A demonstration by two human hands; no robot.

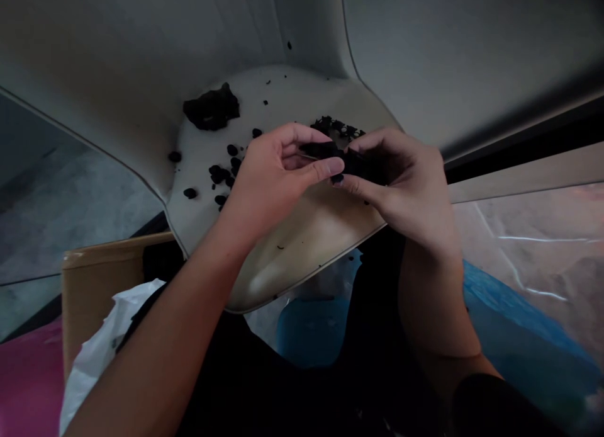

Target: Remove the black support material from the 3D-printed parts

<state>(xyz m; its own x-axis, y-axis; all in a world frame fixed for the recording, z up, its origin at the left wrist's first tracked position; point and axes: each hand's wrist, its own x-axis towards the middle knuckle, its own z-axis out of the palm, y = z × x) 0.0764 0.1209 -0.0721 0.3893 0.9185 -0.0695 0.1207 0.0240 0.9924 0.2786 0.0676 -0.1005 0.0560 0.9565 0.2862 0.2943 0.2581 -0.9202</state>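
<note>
Both my hands hang over a cream, curved moulded surface and pinch a soft black clump between them. My left hand holds one end between thumb and fingers. My right hand grips the other end, and its fingers hide part of the clump. Several small black lumps lie just beyond my left hand. Farther back sits a larger black mass. A row of small dark studded pieces lies just past my fingertips.
Grey curved panels rise around the cream surface. A dark bar runs along the right. Below the surface's near edge are a cardboard box, a white plastic bag, a blue tub, blue sheeting and something pink.
</note>
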